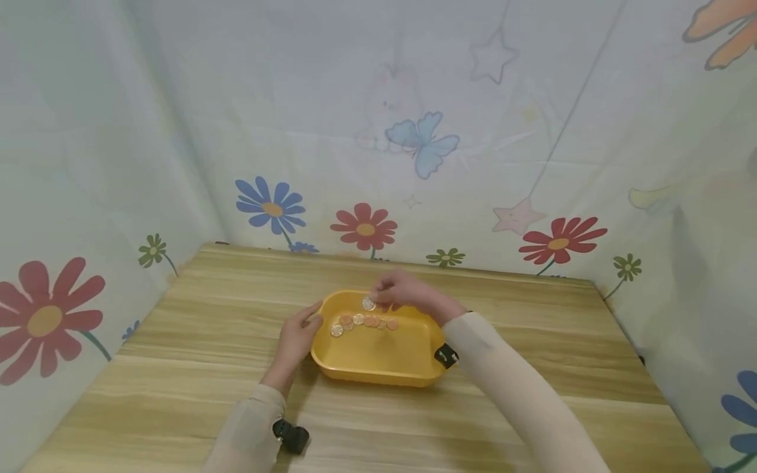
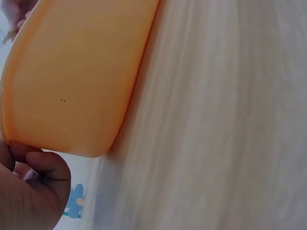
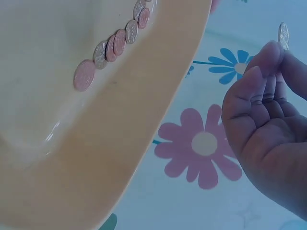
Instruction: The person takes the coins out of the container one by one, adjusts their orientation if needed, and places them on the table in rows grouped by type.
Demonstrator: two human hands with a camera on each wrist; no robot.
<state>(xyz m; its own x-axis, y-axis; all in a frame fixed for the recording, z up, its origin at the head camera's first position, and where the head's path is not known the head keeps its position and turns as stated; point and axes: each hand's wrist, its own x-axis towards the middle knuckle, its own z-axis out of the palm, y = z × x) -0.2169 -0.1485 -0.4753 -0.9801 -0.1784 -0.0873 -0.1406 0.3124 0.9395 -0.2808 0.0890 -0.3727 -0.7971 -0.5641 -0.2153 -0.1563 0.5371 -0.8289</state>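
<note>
My right hand is pinching a single silver coin between thumb and fingertips, hovering over the far edge of the yellow tray. From the right wrist view you can see the coin standing on edge at the very tips of my fingers, clear of the tray wall and not touching anything else.

My left hand is on the tray's left rim — fingers laid against the edge with the thumb tucked under the corner, from what the left wrist view shows. It's a steadying grip on the rim rather than a lift, I think, since the tray looks flat on the wooden worktop.

Progress-wise, as far as I can judge: a row of coins is already lined up inside the tray, overlapping each other like fallen dominoes — a mix of copper-coloured and silvery ones, running left to right across the far half of the floor. I count roughly seven or eight, but they overlap so I can't be sure. The one in my hand isn't in the row, so that's the bit left to do. I don't see any loose coins on the worktop, so this may be close to the last one.

Apart from that row, the tray floor is bare. Around it all hangs a flower-printed cloth backdrop.
</note>
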